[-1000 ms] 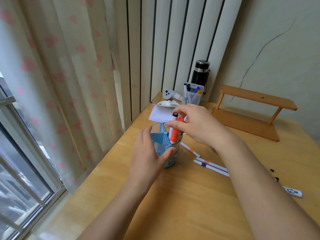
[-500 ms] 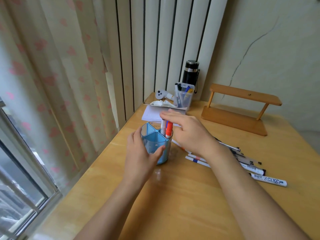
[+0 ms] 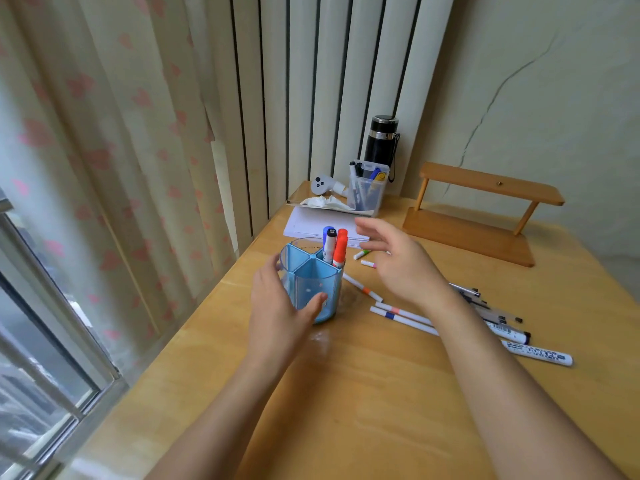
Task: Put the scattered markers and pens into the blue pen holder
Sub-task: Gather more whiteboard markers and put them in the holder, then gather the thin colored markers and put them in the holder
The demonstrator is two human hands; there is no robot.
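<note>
A round blue pen holder [image 3: 313, 287] with dividers stands on the wooden table [image 3: 381, 393]. My left hand [image 3: 277, 306] wraps around its near side. An orange marker [image 3: 340, 251] and a blue-capped marker [image 3: 328, 244] stand upright in its far compartment. My right hand [image 3: 403, 263] hovers to the right of the holder, fingers spread, holding nothing. Thin white pens [image 3: 403, 315] lie to the right of the holder. Thicker white markers [image 3: 536, 353] and dark pens [image 3: 485, 304] lie farther right. Two short markers [image 3: 363, 258] lie behind my right hand.
A clear box of pens [image 3: 367, 190], a black flask [image 3: 382, 142], a white notepad [image 3: 311, 225] with crumpled tissue [image 3: 323, 202] and a white controller [image 3: 320, 183] sit at the back. A wooden shelf stand [image 3: 478, 216] stands back right. Curtain and window run along the left.
My right hand has let go of the orange marker, which now stands in the holder, and has drawn away to the right with open fingers. The left hand still holds the holder.
</note>
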